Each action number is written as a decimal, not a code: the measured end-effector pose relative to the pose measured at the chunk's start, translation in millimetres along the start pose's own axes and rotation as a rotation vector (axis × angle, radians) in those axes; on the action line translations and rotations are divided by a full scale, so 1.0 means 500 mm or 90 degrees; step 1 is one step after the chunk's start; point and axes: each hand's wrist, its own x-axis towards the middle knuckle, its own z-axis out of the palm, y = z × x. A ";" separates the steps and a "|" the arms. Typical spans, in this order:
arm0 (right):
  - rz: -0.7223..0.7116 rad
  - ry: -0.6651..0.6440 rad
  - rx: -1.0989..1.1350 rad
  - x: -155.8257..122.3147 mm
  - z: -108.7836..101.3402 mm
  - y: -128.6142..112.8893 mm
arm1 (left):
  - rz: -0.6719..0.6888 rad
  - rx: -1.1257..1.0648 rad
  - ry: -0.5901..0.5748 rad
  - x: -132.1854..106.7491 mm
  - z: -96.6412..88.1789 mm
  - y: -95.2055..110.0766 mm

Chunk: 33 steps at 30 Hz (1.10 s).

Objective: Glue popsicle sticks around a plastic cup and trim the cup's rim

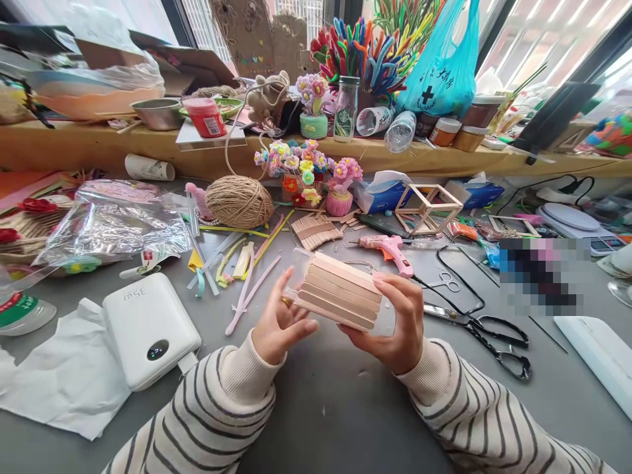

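A block of flat wooden craft sticks (340, 289), laid side by side, is tilted above the middle of the table. My right hand (395, 319) grips its right end, thumb below and fingers on the top edge. A clear plastic piece (302, 260) shows at the block's left end; how it is joined I cannot tell. My left hand (284, 322) is beside that end, thumb stretched out and fingers apart, some fingertips hidden behind the block. Beyond the block lie a pink hot glue gun (388, 250) and a row of craft sticks (316, 230).
Large black-handled scissors (498, 332) lie to the right, near small scissors (444, 282). A white power bank (151, 329) is at the left. A twine ball (239, 201), a wooden stick frame (429, 207) and pipe-cleaner flowers (301, 164) stand farther back, below a crowded ledge (197, 155).
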 end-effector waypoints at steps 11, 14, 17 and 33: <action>0.185 -0.144 0.268 -0.013 0.017 -0.020 | -0.075 -0.053 0.066 0.032 -0.001 0.021; 0.402 -0.187 0.400 -0.008 0.029 -0.027 | -0.110 -0.033 0.054 0.028 0.000 0.012; 0.553 -0.274 0.538 0.001 0.036 -0.037 | -0.095 -0.004 0.042 0.021 0.006 0.008; 0.578 -0.254 0.572 0.007 0.036 -0.030 | -0.065 0.007 -0.036 0.014 0.008 0.003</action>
